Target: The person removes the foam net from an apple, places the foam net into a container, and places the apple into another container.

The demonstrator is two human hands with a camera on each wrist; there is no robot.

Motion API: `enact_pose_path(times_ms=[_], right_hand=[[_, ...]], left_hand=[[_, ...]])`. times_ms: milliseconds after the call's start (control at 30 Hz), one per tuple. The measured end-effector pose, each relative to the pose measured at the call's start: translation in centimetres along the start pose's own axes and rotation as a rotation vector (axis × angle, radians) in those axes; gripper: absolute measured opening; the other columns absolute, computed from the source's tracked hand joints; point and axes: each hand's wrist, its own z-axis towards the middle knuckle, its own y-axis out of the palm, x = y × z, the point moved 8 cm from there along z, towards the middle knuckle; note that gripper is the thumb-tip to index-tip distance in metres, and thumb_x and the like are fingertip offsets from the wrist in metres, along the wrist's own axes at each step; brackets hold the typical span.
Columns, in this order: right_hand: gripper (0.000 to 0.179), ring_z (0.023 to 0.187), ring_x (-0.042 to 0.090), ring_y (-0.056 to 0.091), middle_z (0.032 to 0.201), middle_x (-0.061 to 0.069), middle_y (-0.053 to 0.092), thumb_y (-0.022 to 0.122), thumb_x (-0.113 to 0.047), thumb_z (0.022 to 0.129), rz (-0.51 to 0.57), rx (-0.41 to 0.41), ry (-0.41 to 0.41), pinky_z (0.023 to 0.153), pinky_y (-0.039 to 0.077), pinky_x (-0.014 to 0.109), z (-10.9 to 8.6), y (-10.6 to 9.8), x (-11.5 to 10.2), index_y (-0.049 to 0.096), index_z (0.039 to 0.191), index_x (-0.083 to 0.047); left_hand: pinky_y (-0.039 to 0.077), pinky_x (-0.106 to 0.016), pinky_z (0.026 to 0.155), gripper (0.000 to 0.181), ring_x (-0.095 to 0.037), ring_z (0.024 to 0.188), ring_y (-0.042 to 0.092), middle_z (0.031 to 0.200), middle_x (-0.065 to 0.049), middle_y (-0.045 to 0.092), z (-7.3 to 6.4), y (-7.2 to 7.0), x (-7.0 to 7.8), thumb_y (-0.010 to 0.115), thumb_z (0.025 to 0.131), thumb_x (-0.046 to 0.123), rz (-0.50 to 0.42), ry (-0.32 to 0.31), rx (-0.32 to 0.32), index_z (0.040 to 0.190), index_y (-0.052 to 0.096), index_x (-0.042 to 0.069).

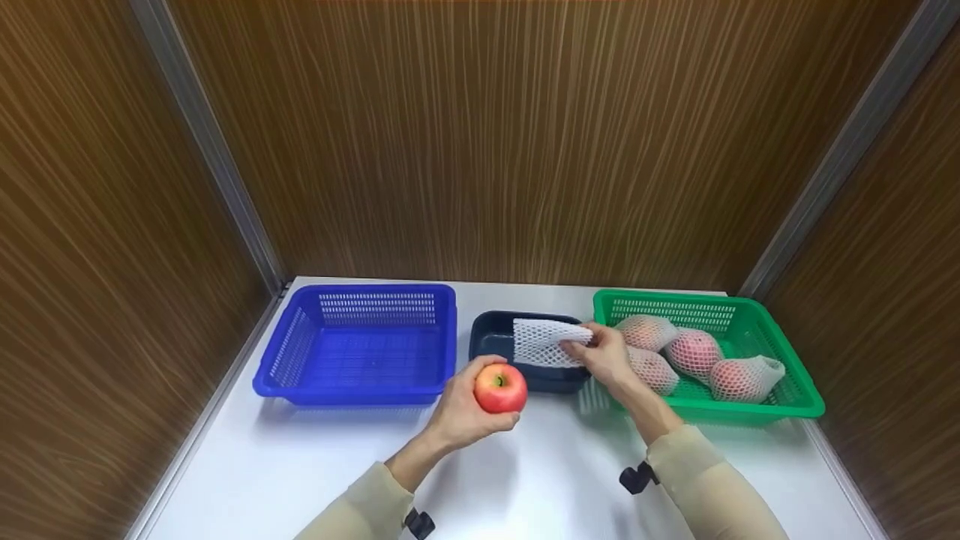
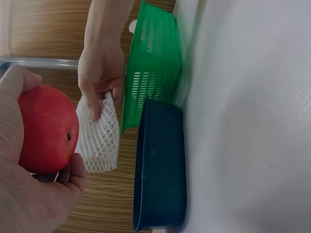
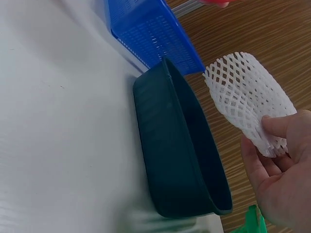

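From here, my left grip (image 1: 459,414) curls round a smooth red apple (image 1: 501,388) near the oblong tub (image 1: 491,337); my right grip (image 1: 609,358) pinches white foam mesh (image 1: 541,343) above it.

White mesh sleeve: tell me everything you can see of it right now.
The white mesh sleeve looks like soft, stretchy foam netting with diamond-shaped openings. It hangs in the air, flattened, with nothing visible inside. The right hand pinches it between thumb and fingers at its narrower, gathered end; the wider free end points left in the head view. It is above the dark blue tub, apart from it.
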Motion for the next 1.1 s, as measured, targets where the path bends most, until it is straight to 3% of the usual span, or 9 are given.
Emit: enact_pose_path(times_ms=[400, 700, 900, 1100], right_hand=[[0.025, 0.092, 0.011, 0.074, 0.114, 0.017, 0.083, 0.082, -0.005, 0.100, -0.131, -0.023, 0.058, 0.078, 0.064, 0.022, 1.1, 1.3, 0.7, 0.077, 0.123, 0.004], [0.019, 0.080, 0.009, 0.072, 0.101, 0.015, 0.084, 0.083, -0.008, 0.098, -0.203, -0.009, 0.030, 0.068, 0.062, 0.021, 2.0, 2.4, 0.6, 0.078, 0.113, 0.004], [0.013, 0.077, 0.009, 0.072, 0.099, 0.013, 0.083, 0.083, -0.005, 0.097, -0.221, -0.017, 0.067, 0.066, 0.063, 0.022, 2.5, 3.1, 1.3, 0.077, 0.107, 0.002], [0.025, 0.079, 0.016, 0.078, 0.108, 0.023, 0.083, 0.081, -0.003, 0.096, -0.273, -0.039, 0.103, 0.069, 0.067, 0.029, 2.9, 3.7, 1.9, 0.075, 0.118, 0.006]], left_hand=[[0.061, -0.033, 0.097, 0.074, -0.018, 0.113, 0.071, 0.128, -0.002, 0.078, -0.1, -0.1, 0.1, 0.095, 0.075, 0.021, 0.013, 0.003, 0.008, 0.143, 0.065, 0.021], [0.061, -0.034, 0.098, 0.074, -0.019, 0.116, 0.071, 0.131, -0.002, 0.076, -0.1, 0.0, 0.3, 0.094, 0.076, 0.024, 0.010, 0.006, 0.002, 0.144, 0.065, 0.020], [0.062, -0.033, 0.098, 0.074, -0.019, 0.116, 0.071, 0.130, -0.002, 0.077, -0.1, -0.2, 0.4, 0.094, 0.076, 0.023, 0.023, 0.017, 0.007, 0.144, 0.065, 0.018], [0.061, -0.032, 0.097, 0.074, -0.018, 0.114, 0.072, 0.128, 0.000, 0.077, -0.1, -0.3, 0.4, 0.094, 0.076, 0.023, 0.034, 0.027, 0.015, 0.144, 0.066, 0.017]])
